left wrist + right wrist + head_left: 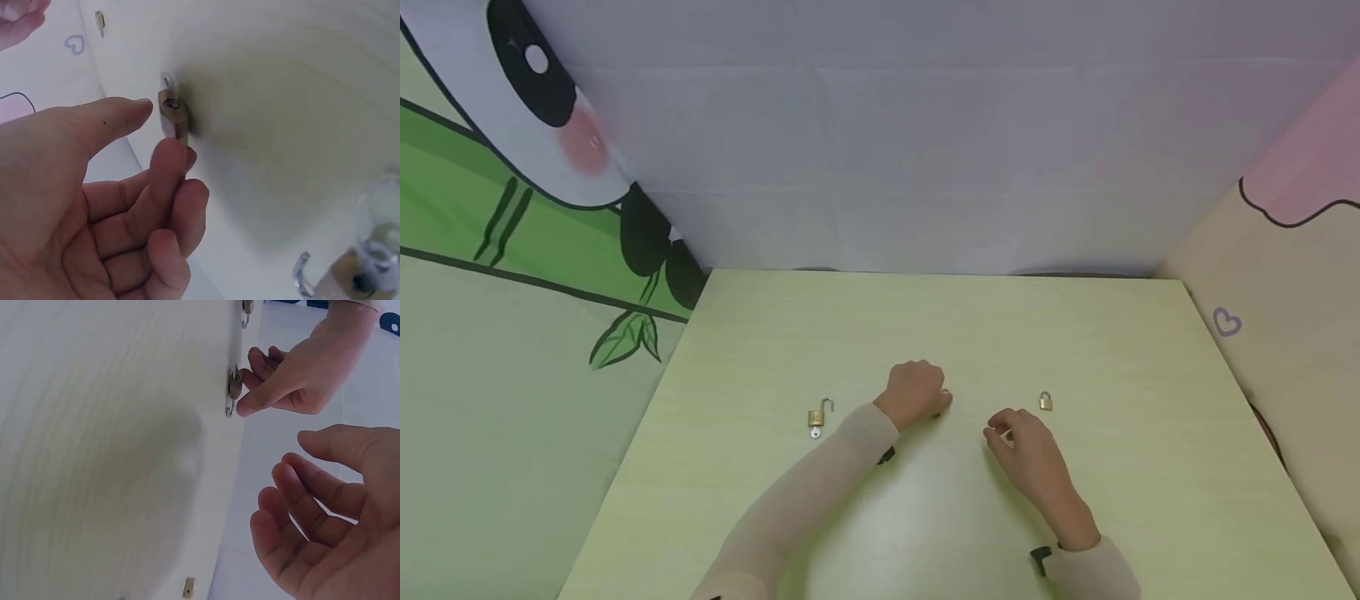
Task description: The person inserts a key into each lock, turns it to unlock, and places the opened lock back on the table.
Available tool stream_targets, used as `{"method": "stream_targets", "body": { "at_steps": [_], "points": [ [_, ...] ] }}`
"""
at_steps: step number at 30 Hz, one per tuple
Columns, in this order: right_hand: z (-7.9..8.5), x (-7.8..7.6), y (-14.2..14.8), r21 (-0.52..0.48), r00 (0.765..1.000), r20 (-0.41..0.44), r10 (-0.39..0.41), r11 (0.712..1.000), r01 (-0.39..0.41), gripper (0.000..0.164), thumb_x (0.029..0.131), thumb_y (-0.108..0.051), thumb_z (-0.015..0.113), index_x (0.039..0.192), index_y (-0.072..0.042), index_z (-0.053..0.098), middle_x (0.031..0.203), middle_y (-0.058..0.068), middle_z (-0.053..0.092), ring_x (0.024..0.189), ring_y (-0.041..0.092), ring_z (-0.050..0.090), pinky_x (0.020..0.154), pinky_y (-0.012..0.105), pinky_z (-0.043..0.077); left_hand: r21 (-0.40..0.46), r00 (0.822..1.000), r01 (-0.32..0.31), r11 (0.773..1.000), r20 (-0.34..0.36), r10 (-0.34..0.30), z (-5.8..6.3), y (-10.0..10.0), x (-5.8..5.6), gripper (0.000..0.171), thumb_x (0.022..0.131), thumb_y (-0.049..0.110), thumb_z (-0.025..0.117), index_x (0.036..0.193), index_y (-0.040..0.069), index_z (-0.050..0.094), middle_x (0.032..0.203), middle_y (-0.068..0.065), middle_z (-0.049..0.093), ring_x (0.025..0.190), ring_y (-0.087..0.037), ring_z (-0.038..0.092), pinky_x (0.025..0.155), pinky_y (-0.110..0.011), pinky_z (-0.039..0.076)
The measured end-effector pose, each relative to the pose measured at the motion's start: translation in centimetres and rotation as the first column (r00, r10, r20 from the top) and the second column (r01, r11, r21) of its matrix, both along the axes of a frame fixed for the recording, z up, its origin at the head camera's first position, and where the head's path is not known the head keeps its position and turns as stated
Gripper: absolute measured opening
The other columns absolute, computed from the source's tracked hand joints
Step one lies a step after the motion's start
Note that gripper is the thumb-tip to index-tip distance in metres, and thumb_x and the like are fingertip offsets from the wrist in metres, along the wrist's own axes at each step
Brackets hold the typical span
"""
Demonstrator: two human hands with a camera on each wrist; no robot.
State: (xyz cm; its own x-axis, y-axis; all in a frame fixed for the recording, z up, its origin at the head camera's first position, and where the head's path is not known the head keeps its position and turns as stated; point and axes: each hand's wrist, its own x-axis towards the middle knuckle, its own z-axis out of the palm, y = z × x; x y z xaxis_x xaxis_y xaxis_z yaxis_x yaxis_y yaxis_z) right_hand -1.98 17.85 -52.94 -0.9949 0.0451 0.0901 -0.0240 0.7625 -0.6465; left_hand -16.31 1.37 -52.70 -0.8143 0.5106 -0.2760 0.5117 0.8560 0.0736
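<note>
My left hand (914, 390) is bent over a small brass padlock (172, 112), mostly hidden behind it in the head view. In the left wrist view a key stands in this padlock; a gap shows between the thumb and the lock, while the index fingertip is right at its lower end. The shackle looks swung open in the right wrist view. My right hand (1028, 454) hovers over the table with loosely bent fingers and nothing between them. Just beyond it lies another brass padlock (1046, 402), its shackle closed.
An unlocked brass padlock (816, 418) with a key in it lies left of my left hand, beside the forearm. The pale wooden table (925, 317) meets a plain light wall (910, 167) at the back and printed panels at both sides.
</note>
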Motion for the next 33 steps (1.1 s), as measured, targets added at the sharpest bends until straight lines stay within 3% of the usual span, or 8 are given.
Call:
{"method": "stream_targets", "body": {
  "at_steps": [8, 17, 25, 33],
  "points": [
    [0.0, 1.1, 1.9, 0.096, 0.999, 0.025, -0.041, 0.995, 0.039, 0.013, 0.09, -0.012, 0.071, 0.102, -0.006, 0.07, 0.093, 0.006, 0.064, 0.084, 0.026, 0.06, 0.068, 0.039, 0.051, 0.009, 0.997, 0.057, 0.998, -0.047, -0.056, 0.7, 1.9, -0.1, 0.041, 0.098, 0.042, 0.059, 0.066, 0.017, 0.058, 0.056, 0.003, 0.048, 0.048, -0.01, 0.042, 0.045, -0.027, 0.037],
    [0.1, 2.5, 4.4, 0.189, 0.993, 0.073, -0.097, 0.979, 0.082, 0.017, 0.09, -0.015, 0.071, 0.103, -0.004, 0.068, 0.092, 0.006, 0.068, 0.087, 0.029, 0.063, 0.068, 0.042, 0.052, 0.068, 0.996, 0.088, 0.994, -0.027, -0.086, 1.4, 4.9, 0.1, 0.041, 0.098, 0.045, 0.059, 0.07, 0.015, 0.06, 0.058, 0.003, 0.049, 0.049, -0.01, 0.042, 0.045, -0.028, 0.039],
    [-0.1, 3.7, 6.3, 0.217, 0.986, 0.107, -0.127, 0.971, 0.102, 0.019, 0.09, -0.015, 0.072, 0.104, -0.002, 0.069, 0.094, 0.009, 0.068, 0.084, 0.029, 0.063, 0.065, 0.04, 0.052, 0.084, 0.992, 0.124, 0.989, -0.017, -0.123, 1.7, 7.8, 0.5, 0.041, 0.097, 0.047, 0.06, 0.072, 0.014, 0.058, 0.059, 0.004, 0.04, 0.052, -0.01, 0.036, 0.045, -0.027, 0.033],
    [-0.1, 4.6, 7.4, 0.23, 0.979, 0.13, -0.159, 0.965, 0.126, 0.02, 0.09, -0.016, 0.071, 0.104, -0.003, 0.069, 0.091, 0.006, 0.068, 0.083, 0.028, 0.064, 0.065, 0.041, 0.052, 0.088, 0.991, 0.136, 0.987, -0.006, -0.136, 1.4, 10.1, 1.0, 0.041, 0.097, 0.048, 0.06, 0.074, 0.014, 0.06, 0.06, 0.003, 0.043, 0.052, -0.011, 0.038, 0.046, -0.028, 0.034]
  ]
}}
